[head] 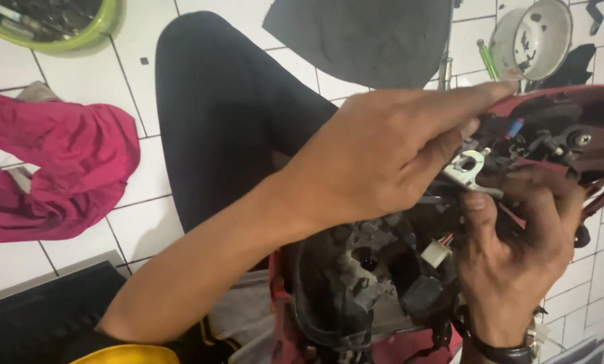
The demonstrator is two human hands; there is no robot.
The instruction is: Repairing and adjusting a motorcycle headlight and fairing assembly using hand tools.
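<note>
In the head view, the left hand [383,152] reaches across the middle of the frame, its fingers [474,98] stretched along the edge of a dark red plastic housing [578,98] at the upper right, thumb pressing toward a small silver metal bracket [469,168]. The right hand [518,236] comes up from the lower right, a dark wristband [507,352] on its wrist, fingers curled and pinching the bracket from below. Just under the bracket sit black wiring and a white connector [437,253] inside the housing. On the white tiled floor [147,222], a pink cloth [59,168] lies at the left, a green bowl [79,34] at the upper left and a white bowl [531,40] at the upper right.
</note>
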